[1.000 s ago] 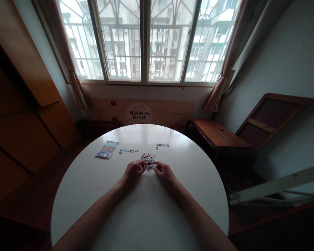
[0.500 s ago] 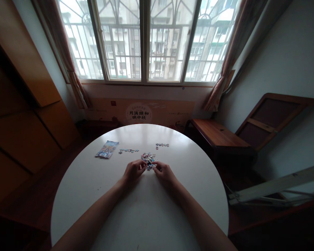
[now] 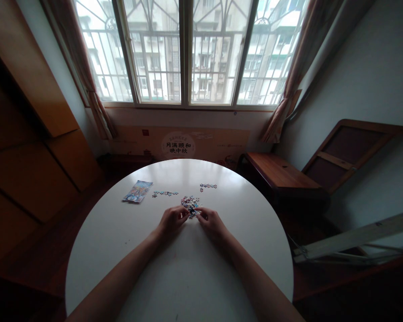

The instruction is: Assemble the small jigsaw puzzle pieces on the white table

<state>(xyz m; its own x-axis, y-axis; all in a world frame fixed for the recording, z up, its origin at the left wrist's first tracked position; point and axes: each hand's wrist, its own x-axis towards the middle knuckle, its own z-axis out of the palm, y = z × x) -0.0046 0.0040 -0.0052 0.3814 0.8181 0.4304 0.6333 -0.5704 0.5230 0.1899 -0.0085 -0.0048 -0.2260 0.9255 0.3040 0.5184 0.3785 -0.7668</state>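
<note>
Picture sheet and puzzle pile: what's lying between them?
In the head view, a strip of puzzle pieces lies on the table between the picture sheet and the puzzle pile.

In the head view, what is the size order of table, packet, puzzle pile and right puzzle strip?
1. Table
2. Packet and puzzle pile, too alike to rank
3. Right puzzle strip

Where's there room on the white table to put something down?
The table is free from the right hand to its right rim, between the left forearm and right forearm, and left of the left hand below the picture sheet, except tiny specks. It's crowded at the puzzle pile by both hands, with the left puzzle row and right puzzle row nearby.
</note>
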